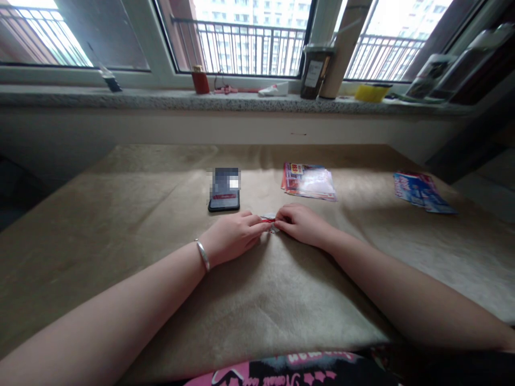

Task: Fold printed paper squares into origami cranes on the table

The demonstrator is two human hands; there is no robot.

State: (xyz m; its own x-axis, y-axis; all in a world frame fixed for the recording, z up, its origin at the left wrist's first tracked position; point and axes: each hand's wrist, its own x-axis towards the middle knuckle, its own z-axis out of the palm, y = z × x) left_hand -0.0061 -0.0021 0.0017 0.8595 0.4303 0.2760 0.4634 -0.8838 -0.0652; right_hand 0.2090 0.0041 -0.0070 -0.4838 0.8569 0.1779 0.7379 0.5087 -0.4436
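At the middle of the worktop (161, 193), seen in the head view, both hands meet over a small red-and-white piece (268, 219), mostly covered by fingers; only a red strip and some pale, crumpled-looking bits show in the gap, so its full shape and material cannot be made out. Right hand (301, 222): grip clamped on the piece's right end, thumb and forefinger together, remaining fingers curled and partly hidden. Left hand (237, 234): fingers stretched onto the left end, touching it; cannot tell whether that grip pinches or merely presses, undersides being out of sight. Silver bracelet (203, 255) on the left wrist. Just beyond the left hand, a dark phone (224, 204), screen mostly blurred into blocks. Beyond the right hand, a fanned stack of glossy printed sheets (309, 181), glare washing out the print. Well apart at far right, a second, bluish stack (424, 193), lettering too small to read. Both forearms run off the frame; a black-and-pink printed garment (306, 370) is cut by the lower edge. Along the windowsill (161, 101), a red container (200, 81) and a dark lidded jar (316, 72), its label illegible; objects at the right end blur together.
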